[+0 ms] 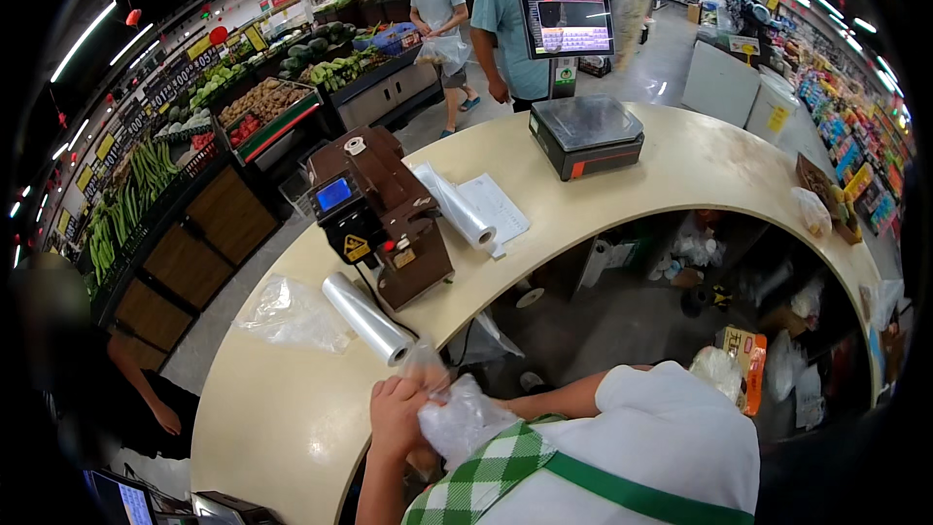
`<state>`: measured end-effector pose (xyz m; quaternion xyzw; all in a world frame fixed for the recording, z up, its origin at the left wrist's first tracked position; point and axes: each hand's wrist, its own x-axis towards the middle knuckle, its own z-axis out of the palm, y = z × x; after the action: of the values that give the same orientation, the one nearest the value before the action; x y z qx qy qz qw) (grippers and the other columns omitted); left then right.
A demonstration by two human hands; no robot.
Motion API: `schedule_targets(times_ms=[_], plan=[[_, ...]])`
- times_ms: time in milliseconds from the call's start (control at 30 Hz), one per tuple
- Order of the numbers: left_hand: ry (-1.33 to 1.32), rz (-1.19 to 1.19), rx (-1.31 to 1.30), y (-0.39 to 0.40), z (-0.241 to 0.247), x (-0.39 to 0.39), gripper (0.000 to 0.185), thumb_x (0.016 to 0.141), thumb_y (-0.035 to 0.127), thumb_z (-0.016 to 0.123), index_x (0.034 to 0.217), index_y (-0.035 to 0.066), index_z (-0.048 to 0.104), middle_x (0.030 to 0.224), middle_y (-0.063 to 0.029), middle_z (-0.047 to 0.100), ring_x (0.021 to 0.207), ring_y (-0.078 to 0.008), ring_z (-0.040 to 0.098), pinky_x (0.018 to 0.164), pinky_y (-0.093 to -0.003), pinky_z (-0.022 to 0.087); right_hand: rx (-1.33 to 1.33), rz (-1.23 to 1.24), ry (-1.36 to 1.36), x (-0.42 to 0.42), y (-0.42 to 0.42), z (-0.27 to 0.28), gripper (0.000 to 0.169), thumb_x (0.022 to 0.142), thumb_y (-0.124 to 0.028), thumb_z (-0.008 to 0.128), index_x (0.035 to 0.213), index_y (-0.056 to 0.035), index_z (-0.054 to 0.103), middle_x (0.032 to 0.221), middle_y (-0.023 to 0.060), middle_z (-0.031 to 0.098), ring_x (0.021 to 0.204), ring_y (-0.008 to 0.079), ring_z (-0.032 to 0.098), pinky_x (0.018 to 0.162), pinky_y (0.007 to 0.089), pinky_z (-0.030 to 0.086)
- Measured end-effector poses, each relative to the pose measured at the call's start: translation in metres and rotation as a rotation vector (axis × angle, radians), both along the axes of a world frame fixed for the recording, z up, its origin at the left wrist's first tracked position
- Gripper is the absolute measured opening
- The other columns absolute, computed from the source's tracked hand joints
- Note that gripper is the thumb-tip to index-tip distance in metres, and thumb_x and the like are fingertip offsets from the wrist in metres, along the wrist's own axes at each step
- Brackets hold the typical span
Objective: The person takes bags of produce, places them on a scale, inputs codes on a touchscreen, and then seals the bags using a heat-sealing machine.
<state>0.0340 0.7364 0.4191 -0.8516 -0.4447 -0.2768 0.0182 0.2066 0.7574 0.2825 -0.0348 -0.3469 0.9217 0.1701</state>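
A clear plastic bag with whitish contents (464,417) is at the inner edge of the curved counter (270,408), close to the green checked apron. My left hand (397,408) has its fingers closed on the bag's gathered upper part. My right forearm reaches in from the right, behind the bag; my right hand is mostly hidden by the plastic, so its hold cannot be told. Just beyond my left hand lies a roll of clear plastic bags (368,321), with a loose flattened plastic bag (295,313) to its left.
A brown machine with a small blue screen (383,219) stands on the counter, beside another bag roll (455,208) and a paper pad (496,204). Farther off are a weighing scale (587,133) and a display screen (567,22). People stand beyond the counter and at the left.
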Motion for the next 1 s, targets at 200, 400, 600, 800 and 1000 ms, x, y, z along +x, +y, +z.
schedule_targets(times_ms=[200,400,600,800,1000], plan=[[-0.121,-0.082,-0.084,0.087,0.013,0.086,0.013,0.062,0.021,0.069,0.075,0.016,0.068,0.096,-0.0033,0.066,0.087,-0.0245,0.06,0.072,-0.036,0.047,-0.022,-0.09,0.025,0.087,0.085,0.0,0.074,0.087,-0.056,0.049,0.142,-0.0088,0.035,0.139,0.0102,0.046,0.126,0.0229,0.047,0.106,0.0408,0.037],[-0.468,-0.034,-0.457,0.142,0.015,0.133,0.006,0.071,0.009,0.069,0.076,0.012,0.068,0.09,-0.0062,0.064,0.09,-0.0259,0.062,0.078,-0.0313,0.049,-0.096,-0.134,0.095,0.136,0.156,-0.004,0.081,0.082,-0.061,0.053,0.142,-0.0087,0.035,0.14,0.0107,0.045,0.126,0.0237,0.047,0.105,0.0419,0.039],[-0.574,0.109,-0.56,0.179,-0.002,0.135,0.014,0.074,0.012,0.066,0.087,0.008,0.061,0.092,-0.0109,0.057,0.086,-0.0302,0.059,0.073,-0.0344,0.048,-0.126,-0.159,0.189,0.14,0.227,-0.009,0.088,0.078,-0.066,0.056,0.141,-0.0087,0.036,0.141,0.0111,0.045,0.125,0.0244,0.048,0.105,0.043,0.041],[-0.206,0.187,-0.354,0.202,0.032,0.137,0.015,0.073,0.007,0.063,0.088,0.008,0.064,0.085,-0.0094,0.054,0.08,-0.0298,0.059,0.066,-0.0349,0.048,-0.248,-0.173,0.105,0.149,0.254,-0.022,0.108,0.061,-0.07,0.068,0.142,-0.0076,0.034,0.142,0.0107,0.043,0.129,0.0266,0.045,0.106,0.045,0.04],[-0.065,0.202,-0.153,0.233,0.064,0.141,0.022,0.069,0.023,0.067,0.087,0.012,0.06,0.083,-0.0078,0.059,0.077,-0.0304,0.061,0.064,-0.0395,0.05,-0.108,-0.189,0.185,0.155,0.257,0.044,0.094,0.072,-0.058,0.068,0.143,-0.0066,0.032,0.143,0.0109,0.042,0.129,0.0258,0.044,0.107,0.0431,0.039]])
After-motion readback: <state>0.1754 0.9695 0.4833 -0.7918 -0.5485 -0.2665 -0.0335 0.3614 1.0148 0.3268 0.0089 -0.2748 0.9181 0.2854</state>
